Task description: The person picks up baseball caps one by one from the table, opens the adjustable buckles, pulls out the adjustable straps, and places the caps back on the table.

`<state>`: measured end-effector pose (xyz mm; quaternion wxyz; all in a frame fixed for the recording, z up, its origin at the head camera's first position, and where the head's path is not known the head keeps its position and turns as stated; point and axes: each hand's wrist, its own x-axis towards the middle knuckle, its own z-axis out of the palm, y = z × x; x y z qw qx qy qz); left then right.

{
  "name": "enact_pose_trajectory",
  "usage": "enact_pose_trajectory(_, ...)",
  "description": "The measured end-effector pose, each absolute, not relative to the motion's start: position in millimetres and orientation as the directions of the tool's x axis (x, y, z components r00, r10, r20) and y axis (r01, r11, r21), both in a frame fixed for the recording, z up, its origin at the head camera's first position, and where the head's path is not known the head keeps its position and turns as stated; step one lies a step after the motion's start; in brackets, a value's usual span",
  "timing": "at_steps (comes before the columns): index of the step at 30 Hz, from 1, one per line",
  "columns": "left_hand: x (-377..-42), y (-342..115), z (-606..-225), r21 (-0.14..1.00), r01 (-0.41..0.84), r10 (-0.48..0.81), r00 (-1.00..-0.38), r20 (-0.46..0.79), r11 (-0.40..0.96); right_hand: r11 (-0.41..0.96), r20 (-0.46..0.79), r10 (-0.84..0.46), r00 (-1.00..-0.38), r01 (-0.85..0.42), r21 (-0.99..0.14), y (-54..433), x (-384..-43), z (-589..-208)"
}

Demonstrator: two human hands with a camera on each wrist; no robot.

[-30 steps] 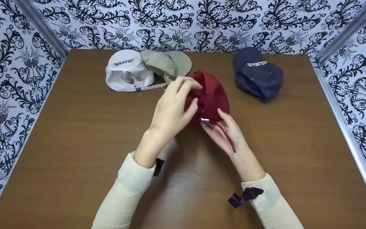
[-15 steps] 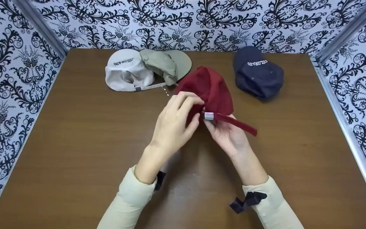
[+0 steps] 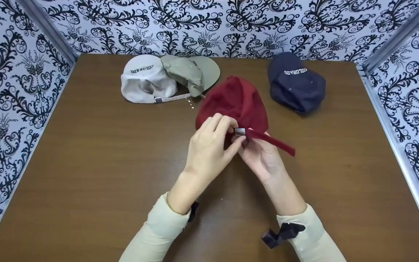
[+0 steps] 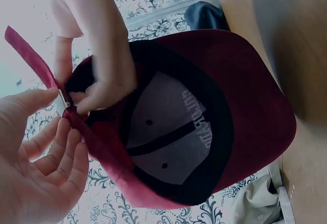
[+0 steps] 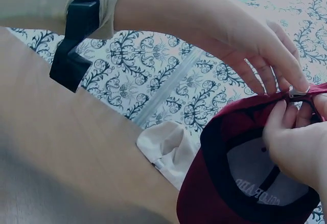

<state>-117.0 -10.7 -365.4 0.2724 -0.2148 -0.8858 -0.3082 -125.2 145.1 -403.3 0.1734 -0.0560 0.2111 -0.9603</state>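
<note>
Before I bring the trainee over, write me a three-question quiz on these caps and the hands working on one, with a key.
1. Multiple choice. Which cap do the left hand and the right hand both hold? (a) navy (b) red (c) white
2. True or false. The navy cap lies between the white cap and the olive cap.
3. Fill in the blank. In the head view, the loose end of the strap sticks out from the metal buckle toward the ____ of the picture.

Key
1: b, the red cap.
2: False. The navy cap lies apart, to the right of both the white cap and the olive cap in the head view.
3: right.
</note>
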Motion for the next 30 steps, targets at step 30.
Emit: enact_pose_trajectory(30, -113, 1, -362, 0.359, 0.467, 0.151, -0.753, 0.64, 0.808, -0.812, -0.069, -0.285, -0.956, 0.28, -0.512, 147, -125, -411)
